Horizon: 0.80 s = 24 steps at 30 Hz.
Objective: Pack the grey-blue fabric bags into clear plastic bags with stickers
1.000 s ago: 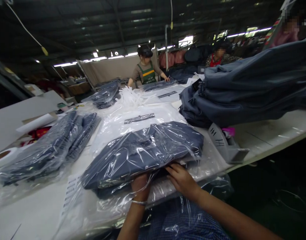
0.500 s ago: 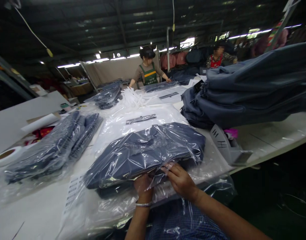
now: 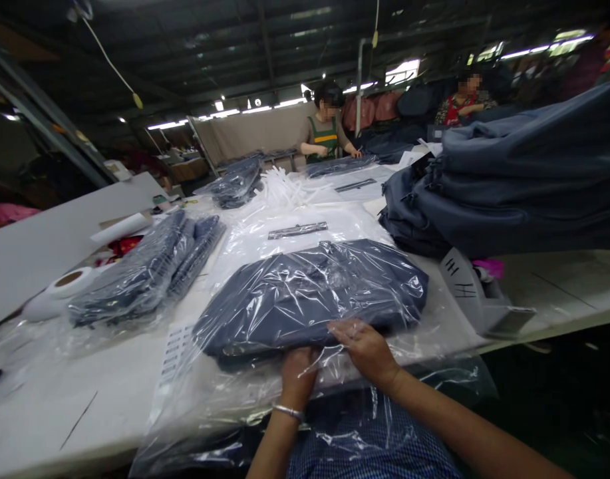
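A dark blue fabric item, perhaps a folded bag, lies in a clear plastic bag (image 3: 309,293) at the table's front. My left hand (image 3: 299,378), with a bracelet at the wrist, reaches under the item's near edge, and its fingers are hidden there. Just to its right, my right hand (image 3: 367,351) presses its fingers against that edge and grips the film, its thumb out of sight. Loose film from the plastic bag hangs over the table edge onto my checked clothing.
Packed blue items (image 3: 140,273) and a white roll (image 3: 70,283) lie left. Beneath the work is a white printed sheet of packaging (image 3: 299,230). At right are a heap of dark blue bags (image 3: 514,179) and a marked grey box (image 3: 467,289). Two co-workers stand beyond.
The view has swung left, so things appear further right. My right hand's fingers lie flatter along the item's edge. The co-worker in green has drawn one arm in toward the body.
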Available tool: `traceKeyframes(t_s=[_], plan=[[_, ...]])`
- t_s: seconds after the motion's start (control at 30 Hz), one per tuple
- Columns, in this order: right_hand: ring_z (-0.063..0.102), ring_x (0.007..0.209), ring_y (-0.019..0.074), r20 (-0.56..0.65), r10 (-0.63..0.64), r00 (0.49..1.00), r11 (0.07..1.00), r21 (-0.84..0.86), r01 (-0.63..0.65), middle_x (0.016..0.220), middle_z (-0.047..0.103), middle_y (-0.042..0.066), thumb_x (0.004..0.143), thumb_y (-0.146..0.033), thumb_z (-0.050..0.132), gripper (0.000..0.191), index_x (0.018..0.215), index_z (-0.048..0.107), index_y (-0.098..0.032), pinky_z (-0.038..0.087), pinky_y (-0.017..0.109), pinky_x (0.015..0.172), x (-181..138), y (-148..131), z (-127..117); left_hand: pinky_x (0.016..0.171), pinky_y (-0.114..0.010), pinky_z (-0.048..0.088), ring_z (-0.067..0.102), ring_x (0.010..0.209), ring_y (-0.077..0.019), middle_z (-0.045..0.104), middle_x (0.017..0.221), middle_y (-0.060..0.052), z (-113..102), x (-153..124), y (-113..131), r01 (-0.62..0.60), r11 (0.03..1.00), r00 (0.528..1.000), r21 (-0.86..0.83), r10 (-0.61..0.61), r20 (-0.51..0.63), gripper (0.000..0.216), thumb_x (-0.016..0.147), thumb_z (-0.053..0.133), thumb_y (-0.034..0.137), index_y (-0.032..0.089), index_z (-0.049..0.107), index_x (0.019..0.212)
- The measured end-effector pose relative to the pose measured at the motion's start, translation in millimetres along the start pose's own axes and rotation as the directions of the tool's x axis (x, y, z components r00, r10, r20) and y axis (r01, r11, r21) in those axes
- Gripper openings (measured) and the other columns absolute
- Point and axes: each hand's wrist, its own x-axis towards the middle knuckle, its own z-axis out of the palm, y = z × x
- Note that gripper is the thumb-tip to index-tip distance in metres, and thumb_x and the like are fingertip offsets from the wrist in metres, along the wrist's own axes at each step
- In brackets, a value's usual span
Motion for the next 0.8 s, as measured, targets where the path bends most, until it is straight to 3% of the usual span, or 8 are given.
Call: traceKeyframes(t_s=[0.13, 0.23, 0.3, 0.37, 0.43, 0.5, 0.7, 0.8], plan=[[0.051, 0.128, 0.0240, 0.065, -0.016, 0.998, 1.000, -0.001, 0.016, 0.139, 0.056, 0.010, 0.086, -0.009, 0.053, 0.055, 0.140, 0.048, -0.017, 0.041, 0.046, 0.110, -13, -4, 3, 0.096, -0.033, 0.051, 0.063, 0.113, -0.0202, 0.068, 0.123, -0.007, -3, -41, -14, -0.314, 0.949, 0.942, -0.037, 0.306, -0.135, 0.038, 0.089, 0.046, 0.011, 0.023, 0.065, 0.119], [0.047, 0.132, 0.0251, 0.077, -0.024, 0.997, 0.999, -0.019, 0.026, 0.141, 0.054, 0.011, 0.088, -0.013, 0.053, 0.054, 0.141, 0.046, -0.015, 0.039, 0.048, 0.111, -15, -6, 3, 0.092, -0.026, 0.054, 0.066, 0.108, -0.0154, 0.069, 0.120, -0.005, -12, -75, -18, -0.626, 0.780, 0.730, 0.015, 0.592, -0.342, 0.041, 0.091, 0.046, 0.009, 0.024, 0.059, 0.127], [0.045, 0.134, 0.0249, 0.075, -0.024, 0.997, 0.999, -0.020, 0.026, 0.142, 0.053, 0.011, 0.090, -0.014, 0.053, 0.053, 0.142, 0.045, -0.015, 0.038, 0.048, 0.112, -15, -6, 3, 0.094, -0.027, 0.053, 0.066, 0.109, -0.0167, 0.069, 0.121, -0.005, -20, -82, -14, -0.658, 0.740, 0.630, 0.138, 0.642, -0.437, 0.048, 0.089, 0.054, 0.011, 0.026, 0.053, 0.135], [0.045, 0.134, 0.0247, 0.076, -0.024, 0.997, 1.000, -0.007, 0.024, 0.143, 0.052, 0.011, 0.091, -0.015, 0.053, 0.052, 0.142, 0.045, -0.015, 0.037, 0.049, 0.113, -15, -6, 3, 0.103, -0.042, 0.048, 0.057, 0.123, -0.0261, 0.060, 0.135, -0.009, -24, -75, -9, -0.543, 0.794, 0.633, 0.275, 0.602, -0.487, 0.057, 0.087, 0.062, 0.018, 0.030, 0.047, 0.140], [0.044, 0.135, 0.0247, 0.088, -0.018, 0.996, 1.000, 0.013, 0.017, 0.143, 0.051, 0.011, 0.091, -0.016, 0.052, 0.052, 0.143, 0.044, -0.015, 0.036, 0.049, 0.113, -14, -7, 1, 0.110, -0.060, 0.036, 0.039, 0.137, -0.0364, 0.042, 0.150, -0.013, -25, -56, -4, -0.397, 0.849, 0.685, 0.349, 0.527, -0.503, 0.063, 0.085, 0.066, 0.025, 0.032, 0.043, 0.143], [0.044, 0.135, 0.0250, 0.107, -0.004, 0.994, 1.000, 0.030, 0.001, 0.144, 0.051, 0.011, 0.092, -0.017, 0.051, 0.052, 0.143, 0.044, -0.015, 0.035, 0.049, 0.114, -13, -8, -2, 0.112, -0.067, 0.025, 0.027, 0.143, -0.0391, 0.032, 0.155, -0.014, -24, -36, -4, -0.336, 0.859, 0.702, 0.386, 0.501, -0.505, 0.064, 0.085, 0.064, 0.022, 0.031, 0.042, 0.144], [0.038, 0.139, 0.0247, 0.136, 0.011, 0.991, 0.998, 0.061, -0.020, 0.147, 0.047, 0.010, 0.090, -0.017, 0.050, 0.053, 0.143, 0.044, -0.014, 0.030, 0.048, 0.117, -13, -7, 1, 0.116, -0.051, 0.031, 0.032, 0.142, -0.0274, 0.048, 0.146, -0.010, -30, -24, -10, -0.510, 0.743, 0.550, 0.433, 0.669, -0.500, 0.047, 0.089, 0.045, 0.004, 0.019, 0.054, 0.133], [0.038, 0.139, 0.0268, 0.135, -0.001, 0.991, 0.996, 0.088, -0.011, 0.146, 0.048, 0.013, 0.090, -0.017, 0.049, 0.054, 0.144, 0.044, -0.013, 0.031, 0.051, 0.116, -15, -3, 3, 0.117, -0.051, 0.030, 0.038, 0.139, -0.0244, 0.055, 0.140, -0.007, -17, -40, -13, -0.618, 0.669, 0.525, 0.412, 0.742, -0.416, 0.045, 0.088, 0.040, 0.001, 0.018, 0.060, 0.125]])
